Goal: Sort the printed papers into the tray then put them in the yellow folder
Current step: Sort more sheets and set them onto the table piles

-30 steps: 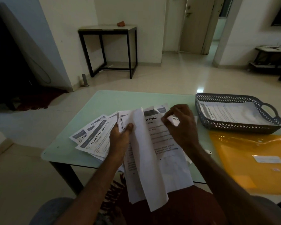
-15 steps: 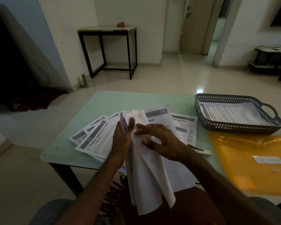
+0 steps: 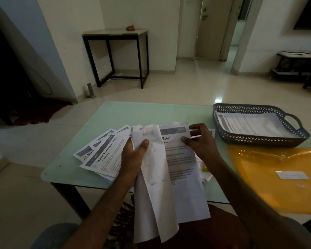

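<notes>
Pale green glass table (image 3: 133, 114), tiled floor (image 3: 196, 87), black console table (image 3: 115, 33).

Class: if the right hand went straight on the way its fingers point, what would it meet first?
Likely the folded-back sheets in the left hand, across the Bowl sheet that the right hand pinches; depth is unclear.

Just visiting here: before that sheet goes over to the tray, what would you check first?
1. Right hand pinches the top corner of the Bowl sheet: ok.
2. Left hand holds the other sheets aside: ok.
3. Only one sheet pinched: cannot tell.
4. Tray has room, with paper lying flat inside: ok.
5. Yellow folder open: cannot tell.
</notes>
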A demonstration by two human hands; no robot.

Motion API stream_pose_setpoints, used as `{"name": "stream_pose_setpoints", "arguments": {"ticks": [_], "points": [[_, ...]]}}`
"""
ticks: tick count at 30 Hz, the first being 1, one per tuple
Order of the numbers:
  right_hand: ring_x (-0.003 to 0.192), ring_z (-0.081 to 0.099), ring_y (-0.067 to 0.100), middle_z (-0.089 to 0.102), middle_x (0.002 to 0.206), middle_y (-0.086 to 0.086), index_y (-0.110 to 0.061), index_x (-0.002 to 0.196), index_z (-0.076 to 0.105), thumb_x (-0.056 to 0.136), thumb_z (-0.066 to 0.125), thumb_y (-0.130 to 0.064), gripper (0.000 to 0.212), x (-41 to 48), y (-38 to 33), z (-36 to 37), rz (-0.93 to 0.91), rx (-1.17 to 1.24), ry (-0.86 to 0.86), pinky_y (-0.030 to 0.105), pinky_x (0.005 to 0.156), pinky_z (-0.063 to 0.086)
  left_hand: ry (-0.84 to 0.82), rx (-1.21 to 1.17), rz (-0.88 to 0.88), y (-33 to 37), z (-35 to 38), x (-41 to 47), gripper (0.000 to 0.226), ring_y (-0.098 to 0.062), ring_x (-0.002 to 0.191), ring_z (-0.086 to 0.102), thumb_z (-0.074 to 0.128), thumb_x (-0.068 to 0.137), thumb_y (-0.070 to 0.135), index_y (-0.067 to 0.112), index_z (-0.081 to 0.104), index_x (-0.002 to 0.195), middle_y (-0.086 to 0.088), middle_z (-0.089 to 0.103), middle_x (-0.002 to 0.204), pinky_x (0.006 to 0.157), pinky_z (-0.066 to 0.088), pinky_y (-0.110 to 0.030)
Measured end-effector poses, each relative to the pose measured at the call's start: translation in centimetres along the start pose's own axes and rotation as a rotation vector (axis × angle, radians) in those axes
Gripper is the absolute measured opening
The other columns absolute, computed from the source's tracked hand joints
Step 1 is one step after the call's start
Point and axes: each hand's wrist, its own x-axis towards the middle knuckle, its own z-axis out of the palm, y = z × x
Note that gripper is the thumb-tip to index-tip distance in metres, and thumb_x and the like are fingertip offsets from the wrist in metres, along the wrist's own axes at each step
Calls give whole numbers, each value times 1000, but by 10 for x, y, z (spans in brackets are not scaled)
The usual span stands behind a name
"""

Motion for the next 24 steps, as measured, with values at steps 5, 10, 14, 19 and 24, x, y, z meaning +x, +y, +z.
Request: {"name": "stream_pose_setpoints", "arguments": {"ticks": [5, 10, 14, 19, 24], "points": [[83, 68, 4, 69, 93, -9, -19, 102, 58, 86, 80, -23, 28, 3, -3, 1, -120, -112, 123, 13, 59, 50, 14, 9, -8, 0, -2, 0, 58, -16, 100, 71, 71, 73, 59, 29, 63, 121, 7, 73, 110, 90, 57, -48], [85, 64, 1, 68, 101, -13, -22, 86, 66, 84, 81, -28, 16, 1, -1, 3, -302, -224, 236, 15, 64, 50, 35, 17, -17, 4, -1, -1, 47, -14, 97, 71, 69, 79, 48, 26, 63, 120, 6, 73, 107, 89, 57, -46], [80, 62, 5, 70, 100, -9, -21, 93, 74, 88, 77, -28, 9, -8, -5, 5, -600, -439, 311, 28, 67, 54, 64, 16, -17, 5, -2, -1, 49, -14, 99, 70, 68, 78, 51, 28, 63, 121, 6, 73, 108, 89, 57, -46], [75, 66, 4, 72, 92, -7, -22, 104, 71, 94, 70, -29, 13, -15, -8, 8, -600, -406, 299, 31, 63, 60, 65, 24, -27, 5, -2, -1, 39, -13, 95, 70, 70, 85, 44, 28, 63, 120, 7, 73, 106, 87, 58, -45], [103, 58, 15, 62, 113, -2, -24, 94, 72, 85, 78, -28, 12, -19, -8, 19, -767, -558, 201, 41, 82, 52, 74, 40, -34, 8, -2, -2, 53, -13, 100, 68, 67, 77, 56, 30, 62, 122, 10, 71, 111, 90, 57, -45]]}}
